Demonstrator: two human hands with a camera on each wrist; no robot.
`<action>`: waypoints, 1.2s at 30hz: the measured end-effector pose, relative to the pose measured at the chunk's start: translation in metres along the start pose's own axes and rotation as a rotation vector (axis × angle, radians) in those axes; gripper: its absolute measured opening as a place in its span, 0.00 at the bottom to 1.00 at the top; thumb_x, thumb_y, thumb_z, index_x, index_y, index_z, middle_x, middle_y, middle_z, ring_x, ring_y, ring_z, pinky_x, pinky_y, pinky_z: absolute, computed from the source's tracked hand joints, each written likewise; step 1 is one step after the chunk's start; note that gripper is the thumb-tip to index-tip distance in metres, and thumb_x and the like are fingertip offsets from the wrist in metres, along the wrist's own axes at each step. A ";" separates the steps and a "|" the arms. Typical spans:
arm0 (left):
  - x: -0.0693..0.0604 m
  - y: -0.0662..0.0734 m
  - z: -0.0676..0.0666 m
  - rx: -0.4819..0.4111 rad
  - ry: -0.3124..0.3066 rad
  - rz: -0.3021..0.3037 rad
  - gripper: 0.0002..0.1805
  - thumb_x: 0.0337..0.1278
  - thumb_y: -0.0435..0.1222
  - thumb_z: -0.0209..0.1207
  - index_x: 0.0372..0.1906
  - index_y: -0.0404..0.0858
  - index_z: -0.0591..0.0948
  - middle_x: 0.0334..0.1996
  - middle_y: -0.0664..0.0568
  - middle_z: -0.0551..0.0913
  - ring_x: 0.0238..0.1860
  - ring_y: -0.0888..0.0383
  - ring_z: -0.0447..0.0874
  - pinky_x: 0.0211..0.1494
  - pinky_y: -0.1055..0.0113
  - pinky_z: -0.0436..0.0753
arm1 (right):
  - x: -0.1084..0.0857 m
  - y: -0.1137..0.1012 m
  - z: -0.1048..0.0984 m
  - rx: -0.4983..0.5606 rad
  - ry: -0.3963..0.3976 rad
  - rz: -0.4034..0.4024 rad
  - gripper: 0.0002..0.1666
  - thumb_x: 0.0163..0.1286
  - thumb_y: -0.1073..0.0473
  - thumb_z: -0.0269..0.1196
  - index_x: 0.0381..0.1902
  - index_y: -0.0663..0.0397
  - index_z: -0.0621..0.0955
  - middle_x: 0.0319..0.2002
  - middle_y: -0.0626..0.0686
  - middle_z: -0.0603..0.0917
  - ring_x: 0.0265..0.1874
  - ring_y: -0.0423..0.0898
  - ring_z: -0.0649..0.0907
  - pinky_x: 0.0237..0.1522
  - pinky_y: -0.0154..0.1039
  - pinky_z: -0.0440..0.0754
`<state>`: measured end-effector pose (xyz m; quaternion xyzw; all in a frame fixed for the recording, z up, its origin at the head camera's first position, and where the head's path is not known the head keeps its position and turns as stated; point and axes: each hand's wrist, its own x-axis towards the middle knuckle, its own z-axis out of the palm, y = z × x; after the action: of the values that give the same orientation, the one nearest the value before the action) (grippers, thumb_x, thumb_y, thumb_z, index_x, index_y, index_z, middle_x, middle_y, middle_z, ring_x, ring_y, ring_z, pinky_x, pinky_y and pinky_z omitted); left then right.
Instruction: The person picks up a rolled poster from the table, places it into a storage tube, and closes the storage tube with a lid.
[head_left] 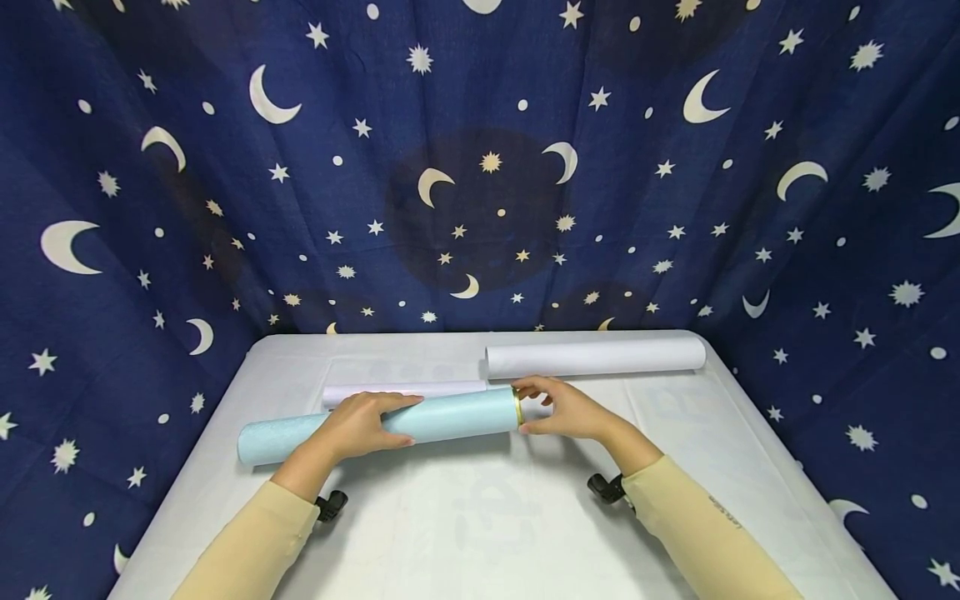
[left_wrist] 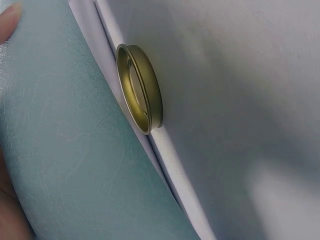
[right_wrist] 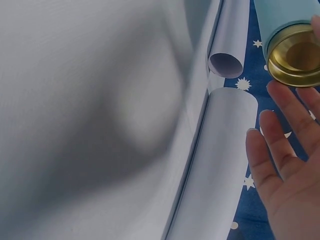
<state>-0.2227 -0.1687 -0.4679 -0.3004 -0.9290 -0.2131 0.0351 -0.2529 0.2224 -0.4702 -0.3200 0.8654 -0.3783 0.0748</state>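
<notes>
Across the table (head_left: 390,533), the tube (head_left: 465,414) runs lengthwise left to right, gripped near its middle by your left hand (head_left: 363,425); your right hand (head_left: 566,408), nearer its gold rim (head_left: 517,407), is half spread there, any pinch unclear.

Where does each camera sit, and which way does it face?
Head: on the head, facing forward and down at the blue tube; sleeves, left fingers and right fingers show.
Left wrist: worn there, facing the tube and a gold ring; left fingers partly show.
Right wrist: worn there, facing the tube's gold end; right fingers show.
The head and right wrist views share that end.
</notes>
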 end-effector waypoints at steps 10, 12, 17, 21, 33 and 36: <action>0.000 -0.001 0.001 -0.014 -0.002 -0.006 0.37 0.46 0.56 0.74 0.66 0.54 0.79 0.59 0.57 0.83 0.59 0.53 0.81 0.60 0.50 0.79 | 0.001 -0.001 0.000 0.015 0.001 -0.005 0.43 0.57 0.47 0.77 0.68 0.53 0.74 0.56 0.50 0.83 0.55 0.59 0.79 0.53 0.60 0.77; 0.000 -0.001 0.001 -0.015 0.000 -0.007 0.37 0.46 0.56 0.74 0.66 0.54 0.79 0.59 0.57 0.83 0.59 0.53 0.81 0.60 0.50 0.79 | 0.001 -0.002 0.000 0.019 0.005 -0.011 0.43 0.57 0.48 0.77 0.67 0.54 0.74 0.56 0.50 0.83 0.55 0.60 0.80 0.53 0.59 0.77; -0.001 -0.002 0.003 -0.017 0.012 0.000 0.37 0.46 0.55 0.74 0.66 0.54 0.79 0.59 0.56 0.83 0.59 0.53 0.81 0.60 0.50 0.79 | 0.001 -0.006 0.000 0.024 0.012 0.001 0.43 0.57 0.51 0.78 0.67 0.55 0.74 0.56 0.52 0.83 0.56 0.60 0.80 0.54 0.59 0.77; -0.001 -0.002 0.003 -0.019 0.020 0.003 0.37 0.47 0.55 0.74 0.66 0.54 0.79 0.59 0.57 0.83 0.59 0.53 0.81 0.61 0.51 0.79 | 0.002 -0.001 0.001 0.052 0.013 0.001 0.43 0.56 0.49 0.78 0.67 0.53 0.74 0.56 0.53 0.83 0.55 0.57 0.81 0.55 0.57 0.78; -0.002 -0.002 0.004 -0.028 0.032 0.013 0.37 0.47 0.54 0.74 0.66 0.54 0.79 0.59 0.56 0.83 0.59 0.53 0.81 0.60 0.52 0.79 | -0.001 0.003 0.006 0.261 0.005 0.012 0.41 0.60 0.59 0.75 0.69 0.61 0.71 0.59 0.62 0.79 0.55 0.57 0.82 0.57 0.49 0.81; -0.002 -0.002 0.004 -0.035 0.035 0.020 0.37 0.47 0.54 0.74 0.66 0.53 0.79 0.59 0.56 0.83 0.59 0.53 0.82 0.60 0.52 0.79 | -0.002 0.003 0.007 0.324 0.001 0.013 0.40 0.62 0.61 0.73 0.69 0.62 0.71 0.60 0.64 0.78 0.56 0.60 0.82 0.57 0.48 0.81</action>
<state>-0.2223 -0.1698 -0.4730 -0.3066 -0.9213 -0.2342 0.0485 -0.2504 0.2208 -0.4773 -0.2982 0.7951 -0.5125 0.1275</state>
